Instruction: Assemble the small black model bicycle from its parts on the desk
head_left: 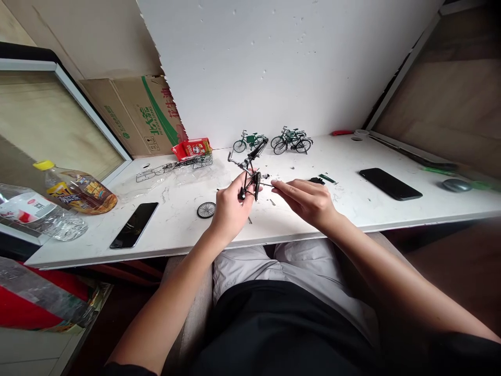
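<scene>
My left hand (230,210) is closed around a partly built black model bicycle (247,180), held tilted above the table. Its handlebar points up and to the left, and a dark wheel shows edge-on at its right side. From the right, my right hand (307,199) pinches a thin dark rod (267,184) whose far end reaches the bicycle beside that wheel. What the rod's tip touches is too small to tell. A loose spoked wheel (206,210) lies on the white table (183,230) left of my left hand.
Several small model bicycles (291,141) stand at the back. Behind left are metal frame parts (168,167) and a red packet (191,149). Phones (135,225) lie at either side, bottles (80,190) at far left. Small dark parts (317,180) and a mouse (456,185) are rightward.
</scene>
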`<state>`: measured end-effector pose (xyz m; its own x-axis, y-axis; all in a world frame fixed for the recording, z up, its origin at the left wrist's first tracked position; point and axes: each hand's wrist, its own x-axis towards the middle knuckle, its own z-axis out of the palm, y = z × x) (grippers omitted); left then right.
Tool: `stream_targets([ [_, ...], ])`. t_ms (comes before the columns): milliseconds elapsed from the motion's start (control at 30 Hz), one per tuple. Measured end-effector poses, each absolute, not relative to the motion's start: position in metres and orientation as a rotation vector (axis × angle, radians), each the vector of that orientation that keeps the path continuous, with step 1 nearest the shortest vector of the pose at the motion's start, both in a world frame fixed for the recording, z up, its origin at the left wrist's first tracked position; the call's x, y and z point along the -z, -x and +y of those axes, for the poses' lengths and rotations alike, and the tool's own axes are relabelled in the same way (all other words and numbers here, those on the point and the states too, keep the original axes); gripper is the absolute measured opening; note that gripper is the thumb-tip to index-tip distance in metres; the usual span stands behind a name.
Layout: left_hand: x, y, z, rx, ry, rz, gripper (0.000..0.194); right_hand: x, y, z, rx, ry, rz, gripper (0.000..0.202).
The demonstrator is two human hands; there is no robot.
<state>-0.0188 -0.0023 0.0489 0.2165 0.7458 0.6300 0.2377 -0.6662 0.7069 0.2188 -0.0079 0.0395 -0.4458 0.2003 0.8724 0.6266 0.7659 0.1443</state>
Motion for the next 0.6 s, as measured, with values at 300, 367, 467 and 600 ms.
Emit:
stream_targets([
  [300, -0.049, 0.017, -0.005, -1.574, -2.104, 0.862, 0.038, -0.05, -0.224, -0.015, 0.606, 0.603, -2.059, 0.058],
  [367, -0.049, 0.017, -0.005, -1.579, -2.089, 0.844, 0.039, -0.051, -0.225, -0.016, 0.623, 0.596, -2.087, 0.062],
  [467, -0.047, 0.017, -0.004, -1.575, -2.065, 0.816, 0.039, -0.052, -0.226, -0.016, 0.61, 0.58, -2.125, 0.066],
  [600, -0.044, 0.017, -0.002, -1.589, -2.077, 0.81, 0.035, -0.051, -0.23, -0.015, 0.598, 0.562, -2.141, 0.069],
])
